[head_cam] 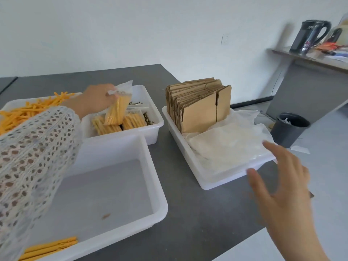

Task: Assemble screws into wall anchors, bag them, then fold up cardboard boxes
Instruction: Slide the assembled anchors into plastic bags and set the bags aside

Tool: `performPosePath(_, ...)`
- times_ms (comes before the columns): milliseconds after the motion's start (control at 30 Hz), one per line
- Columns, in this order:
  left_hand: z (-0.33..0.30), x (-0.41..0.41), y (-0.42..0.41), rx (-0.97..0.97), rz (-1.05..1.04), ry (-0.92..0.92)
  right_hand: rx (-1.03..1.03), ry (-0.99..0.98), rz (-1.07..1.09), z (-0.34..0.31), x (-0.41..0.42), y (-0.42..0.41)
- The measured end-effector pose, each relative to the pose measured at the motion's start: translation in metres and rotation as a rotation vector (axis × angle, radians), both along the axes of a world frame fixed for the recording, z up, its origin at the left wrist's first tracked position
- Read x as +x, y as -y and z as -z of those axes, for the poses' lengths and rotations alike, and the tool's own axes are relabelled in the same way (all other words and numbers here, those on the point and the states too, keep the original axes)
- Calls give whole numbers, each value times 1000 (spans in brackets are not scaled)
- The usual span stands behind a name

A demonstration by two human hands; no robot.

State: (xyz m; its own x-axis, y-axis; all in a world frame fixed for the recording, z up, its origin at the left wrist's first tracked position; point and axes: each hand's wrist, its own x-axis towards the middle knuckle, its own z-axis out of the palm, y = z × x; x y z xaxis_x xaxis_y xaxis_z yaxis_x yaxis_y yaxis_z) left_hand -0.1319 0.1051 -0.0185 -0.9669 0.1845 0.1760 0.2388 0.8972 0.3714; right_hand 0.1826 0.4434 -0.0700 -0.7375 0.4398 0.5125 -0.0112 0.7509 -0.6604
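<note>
Over the far bin (150, 117), left grip (98, 98) pinches one bag (117, 108) above two; right (282, 185) splayed, empty.

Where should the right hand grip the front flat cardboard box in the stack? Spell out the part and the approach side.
Pinch the top edge of the front flattened cardboard box from above. The blanks stand upright on edge in the white bin, packed together, so only their tops are free; plastic bags lie against the base. The right hand hovers open nearby, so probably lift straight up.

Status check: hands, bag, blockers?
Left hand pinching clear bag of yellow anchors over white back tray. Right hand open, empty. No blockers seen.
</note>
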Motion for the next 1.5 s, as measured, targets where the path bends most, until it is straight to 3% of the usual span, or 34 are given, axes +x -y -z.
performPosePath(167, 24, 17, -3, 14, 68, 46, 259, 449, -21, 2, -58, 18)
performPosePath(233, 30, 22, -10, -22, 98, 69, 255, 489, 4, 12, -67, 21)
performPosePath(400, 26, 45, -22, -87, 155, 159, 104, 216, 33, 27, -59, 21)
performPosePath(467, 17, 66, -29, -66, 152, 101, 28, 158, -23, 25, -52, 21)
performPosePath(600, -4, 133, -48, 176, 257, -59, -335, -95, -193, 7, -33, 42)
performPosePath(633, -8, 153, -52, 303, 307, 33, -375, -153, -240, 2, -29, 53)
performPosePath(667, -11, 173, -55, 492, 349, 242, -356, -185, -312, -4, -25, 67)
performPosePath(767, -18, 213, -48, 1122, 423, 981, 36, -158, -622, -16, -18, 110)
performPosePath(800, -18, 219, -39, 1234, 412, 1094, 217, -127, -714, -15, -16, 122)
performPosePath(867, -18, 227, -14, 1283, 292, 1138, 469, -66, -815, -10, -12, 144)
performPosePath(933, -15, 235, 11, 1152, 229, 1059, 591, -16, -856, -2, -5, 161)
performPosePath(1000, -7, 242, 32, 879, 249, 790, 621, 43, -911, 3, 1, 176)
performPosePath(1100, 7, 245, 50, 621, 196, 440, 442, 78, -973, 4, 4, 190)
performPosePath(1167, 11, 244, 58, 581, 156, 318, 306, 56, -845, 0, -2, 193)
performPosePath(1267, 15, 241, 68, 507, 93, 200, 185, 98, -669, -10, -21, 199)
performPosePath(1400, 14, 238, 70, 457, 69, 124, -32, 230, -701, -14, -44, 215)
performPosePath(1500, 16, 228, 73, 317, -3, 73, -109, 182, -710, -19, -58, 232)
